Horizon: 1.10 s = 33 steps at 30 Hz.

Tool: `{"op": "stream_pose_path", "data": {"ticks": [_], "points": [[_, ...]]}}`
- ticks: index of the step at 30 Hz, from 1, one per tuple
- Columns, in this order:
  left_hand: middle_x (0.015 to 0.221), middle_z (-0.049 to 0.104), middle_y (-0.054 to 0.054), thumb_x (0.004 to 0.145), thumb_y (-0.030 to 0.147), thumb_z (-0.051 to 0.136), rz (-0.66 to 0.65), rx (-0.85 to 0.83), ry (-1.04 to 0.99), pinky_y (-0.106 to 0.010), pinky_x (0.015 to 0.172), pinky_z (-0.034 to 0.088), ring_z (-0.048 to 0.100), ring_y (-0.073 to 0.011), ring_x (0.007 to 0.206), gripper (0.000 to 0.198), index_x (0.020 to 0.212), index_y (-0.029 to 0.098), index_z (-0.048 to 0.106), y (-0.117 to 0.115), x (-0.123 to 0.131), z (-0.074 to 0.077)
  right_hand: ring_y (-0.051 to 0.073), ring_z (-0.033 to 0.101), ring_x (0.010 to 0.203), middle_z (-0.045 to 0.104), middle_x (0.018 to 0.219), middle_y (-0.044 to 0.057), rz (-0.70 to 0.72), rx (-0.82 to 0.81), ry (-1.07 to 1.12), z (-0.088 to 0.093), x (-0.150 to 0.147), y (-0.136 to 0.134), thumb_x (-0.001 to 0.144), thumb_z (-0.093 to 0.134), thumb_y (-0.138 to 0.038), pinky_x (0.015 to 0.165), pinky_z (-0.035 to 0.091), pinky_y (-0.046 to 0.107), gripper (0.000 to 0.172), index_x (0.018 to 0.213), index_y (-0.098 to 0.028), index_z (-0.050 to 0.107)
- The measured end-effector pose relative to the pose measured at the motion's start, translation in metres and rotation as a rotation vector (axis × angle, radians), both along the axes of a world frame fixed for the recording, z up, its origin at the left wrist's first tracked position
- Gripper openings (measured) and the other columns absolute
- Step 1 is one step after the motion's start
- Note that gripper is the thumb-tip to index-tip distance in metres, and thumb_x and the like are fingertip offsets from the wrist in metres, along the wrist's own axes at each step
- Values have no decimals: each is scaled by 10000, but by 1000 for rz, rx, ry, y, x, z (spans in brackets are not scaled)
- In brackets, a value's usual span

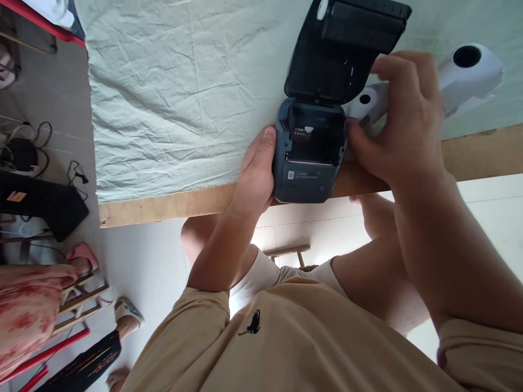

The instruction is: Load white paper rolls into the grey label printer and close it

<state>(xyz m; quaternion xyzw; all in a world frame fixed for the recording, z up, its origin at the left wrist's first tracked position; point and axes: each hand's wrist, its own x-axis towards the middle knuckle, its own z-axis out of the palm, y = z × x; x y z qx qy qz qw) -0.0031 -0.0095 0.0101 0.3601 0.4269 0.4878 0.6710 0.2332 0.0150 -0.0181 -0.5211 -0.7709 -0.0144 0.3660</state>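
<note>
A small dark grey label printer (306,174) sits at the near edge of the table with its black lid (343,49) swung open and the inner bay showing. My left hand (255,174) presses against the printer's left side, fingers closed along its body. My right hand (398,117) curls at the printer's right side, over a white roll-shaped part (363,100); whether the fingers grip that part is hidden.
A pale green wrinkled cloth (171,98) covers the wooden table (163,207). A white plastic piece with a round hole (469,71) lies at the right. On the floor at left: cables, a black bag (36,201), another person's feet in sandals (126,313).
</note>
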Motion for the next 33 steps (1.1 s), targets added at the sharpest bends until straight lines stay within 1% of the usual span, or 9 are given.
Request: {"op": "stream_pose_path", "data": {"ticks": [5,8,11,14,17,20,24,30,33], "points": [[822,673,9,1165,470,439,13,54,-17,-278,734,599,741,-149,834,422,954,228,712,1,0,-12,262,714,1075,706,1186,72,-39,-130,-30,-10,14,9,833,857,-255,907,597,435,540,1321,-306,629],[820,679,2,1177,434,391,-12,93,-34,-280,781,629,779,-162,919,435,969,226,712,1,0,-18,228,708,1010,701,1159,61,-20,28,159,-7,10,8,798,826,-255,764,560,358,623,1385,-296,623],[826,678,-6,1178,437,397,8,89,-6,-270,791,629,776,-164,953,432,957,224,700,2,-1,-19,212,680,968,696,1161,75,75,266,425,8,-4,2,844,771,-336,646,448,321,530,1368,-279,717],[842,680,-4,1172,459,441,15,96,-11,-271,775,608,754,-160,925,403,972,230,706,2,-1,-20,239,714,1032,760,1146,43,157,312,378,28,-21,-10,909,743,-343,744,517,367,421,1326,-313,786],[843,693,-11,1138,559,518,-10,147,-33,-284,782,594,753,-183,970,419,956,234,711,3,-2,-22,249,788,1067,826,1193,-22,188,308,182,41,-40,-21,908,770,-283,846,608,401,456,1363,-312,744],[820,678,-12,1090,648,563,-4,176,-38,-283,746,572,730,-183,966,459,947,239,714,3,-4,-25,235,808,945,845,1078,-29,90,169,93,39,-52,-22,905,739,-178,786,592,402,279,1168,-268,761],[857,683,-2,1070,657,590,-8,154,-52,-279,817,577,659,-146,882,468,931,233,730,2,-5,-23,208,750,748,795,815,-48,113,98,95,30,-52,-14,851,732,-145,661,495,380,123,896,-259,742],[828,605,16,1087,634,604,88,95,-16,-245,742,571,607,-108,797,463,879,238,722,1,0,-17,211,765,828,774,824,-72,157,164,116,35,-53,-28,780,602,-80,726,455,399,245,894,-282,680],[849,635,-4,1096,657,562,6,55,-78,-281,805,622,665,-141,861,468,914,258,726,2,-1,-15,202,770,864,797,885,-94,230,149,128,33,-58,-39,864,654,-123,764,461,413,180,909,-296,632]]}}
